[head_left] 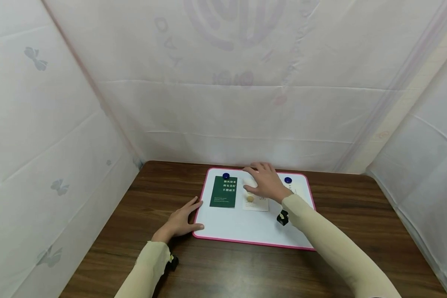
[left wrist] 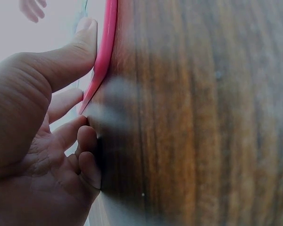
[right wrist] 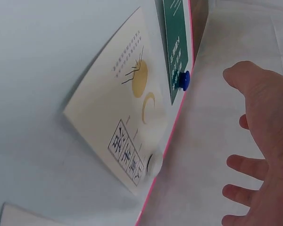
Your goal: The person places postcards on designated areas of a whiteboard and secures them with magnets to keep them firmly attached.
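Observation:
A whiteboard (head_left: 231,225) with a pink rim (left wrist: 104,59) lies on the table. My left hand (head_left: 180,221) touches its left edge, thumb and fingers spread apart, the thumb at the rim. Over the upper middle of the board, my right hand (head_left: 266,182) is held with fingers spread, holding nothing. Beneath it is a cream card (right wrist: 113,94) with a yellow drawing, a white round magnet (right wrist: 154,165) at its top edge. To its left, a green card (head_left: 222,198) sits under a blue magnet (head_left: 226,176). My right arm partly hides another pale card below a second blue magnet (head_left: 288,180).
The dark wooden table (head_left: 357,219) extends around the board on both sides and in front. White sheeting (head_left: 238,111) with faint printing hangs behind the table and along both sides, close to the board's far edge.

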